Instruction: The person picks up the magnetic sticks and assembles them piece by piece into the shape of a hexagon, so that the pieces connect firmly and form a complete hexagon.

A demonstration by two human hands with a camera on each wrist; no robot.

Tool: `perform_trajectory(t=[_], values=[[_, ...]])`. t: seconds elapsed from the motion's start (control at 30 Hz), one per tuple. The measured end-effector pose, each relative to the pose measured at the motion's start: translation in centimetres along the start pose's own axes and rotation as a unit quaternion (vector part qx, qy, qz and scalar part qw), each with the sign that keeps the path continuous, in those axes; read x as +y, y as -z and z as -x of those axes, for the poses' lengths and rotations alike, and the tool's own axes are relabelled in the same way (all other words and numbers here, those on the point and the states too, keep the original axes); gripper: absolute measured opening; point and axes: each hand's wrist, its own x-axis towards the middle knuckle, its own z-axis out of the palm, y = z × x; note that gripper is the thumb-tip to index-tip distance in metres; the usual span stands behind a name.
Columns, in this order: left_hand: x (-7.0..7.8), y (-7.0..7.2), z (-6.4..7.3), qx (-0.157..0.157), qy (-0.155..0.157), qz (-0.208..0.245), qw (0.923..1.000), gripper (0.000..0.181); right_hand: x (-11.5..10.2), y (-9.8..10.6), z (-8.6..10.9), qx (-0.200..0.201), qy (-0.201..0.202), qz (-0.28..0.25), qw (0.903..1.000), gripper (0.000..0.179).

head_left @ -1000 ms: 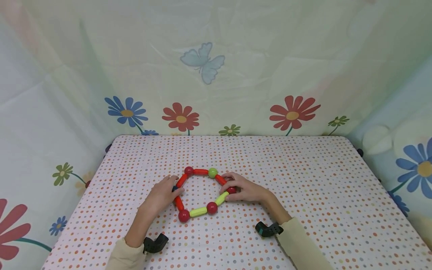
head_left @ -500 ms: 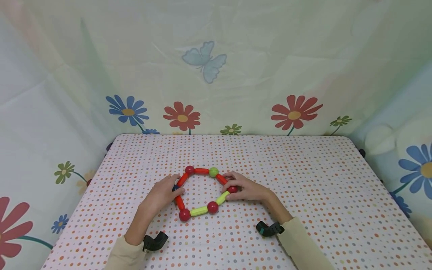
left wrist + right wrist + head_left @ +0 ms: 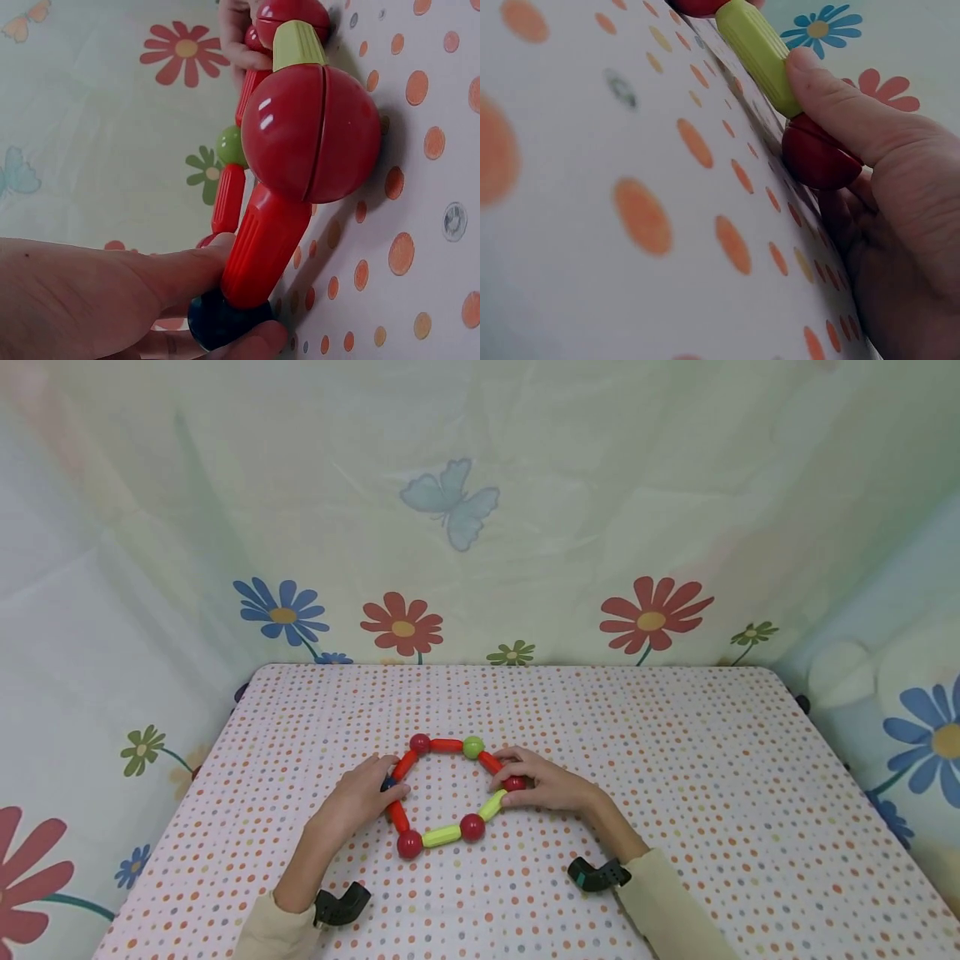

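Observation:
A six-sided ring of magnetic rods and balls lies on the dotted table (image 3: pixel 675 760). Its far side has a red rod (image 3: pixel 447 745) between a red ball (image 3: pixel 420 743) and a green ball (image 3: pixel 473 747). Along the near side, a light green rod (image 3: pixel 441 836) joins two red balls. My left hand (image 3: pixel 352 793) grips the dark blue ball (image 3: pixel 225 322) at the ring's left corner, thumb against the red rod beside it. At the right corner my right hand (image 3: pixel 551 783) holds a red ball (image 3: pixel 817 154), its thumb on the adjoining light green rod (image 3: pixel 759 56).
Behind the table hangs a pale curtain (image 3: pixel 562 510) printed with flowers and a butterfly. Dark wrist cameras (image 3: pixel 342 905) are strapped to both forearms. The far table edge runs straight along the curtain's foot.

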Motion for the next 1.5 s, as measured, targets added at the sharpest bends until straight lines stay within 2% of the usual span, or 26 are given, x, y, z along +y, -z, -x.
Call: perform_trajectory(t=[0.13, 0.33, 0.5, 0.7, 0.9, 1.13, 1.37, 1.5], values=[[-0.1, 0.0, -0.2, 0.003, -0.007, 0.002, 1.0, 0.058, 0.0, -0.2, -0.1, 0.021, -0.016, 0.002, 0.9996, 0.022], [0.1, -0.1, -0.2, -0.001, -0.009, 0.011, 0.9999, 0.06, -0.7, -0.9, -0.6, 0.082, -0.049, -0.009, 0.9954, 0.028], [0.0, -0.3, -0.3, 0.001, -0.007, 0.015, 0.9999, 0.06, -1.5, -1.7, -0.9, 0.122, -0.053, 0.005, 0.9911, 0.032], [-0.1, -0.3, -0.5, 0.004, -0.006, 0.016, 0.9998, 0.059, -2.4, -2.6, -1.4, 0.14, -0.066, 0.035, 0.9873, 0.037], [-0.1, -0.4, -0.4, 0.004, -0.009, 0.012, 0.9999, 0.059, -2.8, -3.3, -1.8, 0.155, -0.088, -0.001, 0.9839, 0.042], [0.2, -0.6, -0.3, 0.004, -0.013, 0.026, 0.9996, 0.06, -2.8, -3.7, -1.7, 0.172, -0.079, -0.013, 0.9818, 0.052], [0.4, -0.6, -0.3, 0.005, -0.015, 0.035, 0.9993, 0.06, -2.6, -4.1, -1.8, 0.194, -0.062, 0.01, 0.9791, 0.058], [0.3, -0.6, -0.3, 0.005, -0.013, 0.032, 0.9994, 0.061, -2.7, -4.2, -1.8, 0.186, -0.063, 0.015, 0.9803, 0.057]])
